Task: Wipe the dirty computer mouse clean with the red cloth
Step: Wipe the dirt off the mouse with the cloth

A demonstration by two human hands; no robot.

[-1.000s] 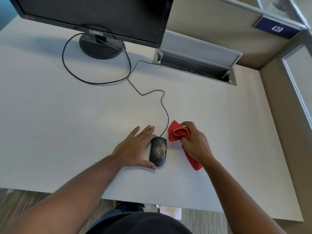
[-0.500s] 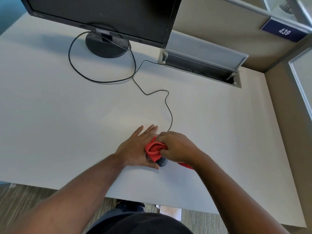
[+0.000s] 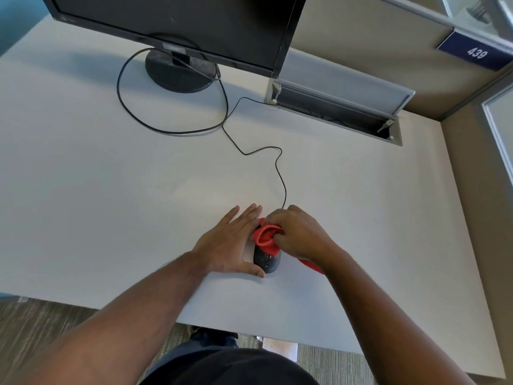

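A black wired computer mouse (image 3: 266,261) speckled with tan dirt lies on the white desk (image 3: 111,190) near its front edge. My left hand (image 3: 230,245) lies flat against the mouse's left side, thumb at its rear, bracing it. My right hand (image 3: 298,236) clutches a bunched red cloth (image 3: 267,237) and presses it onto the front half of the mouse. The front of the mouse is hidden under the cloth; only its rear shows. A tail of the cloth sticks out under my right wrist.
The mouse cable (image 3: 277,173) snakes back toward the black monitor (image 3: 177,20) and its round stand (image 3: 177,73). An open grey cable hatch (image 3: 336,107) sits at the back right. Partition walls border the desk at the back and right.
My right hand carried the red cloth from beside the mouse onto its top, then shifted slightly forward, so the mouse's dirty rear shows again. My left hand stayed put.
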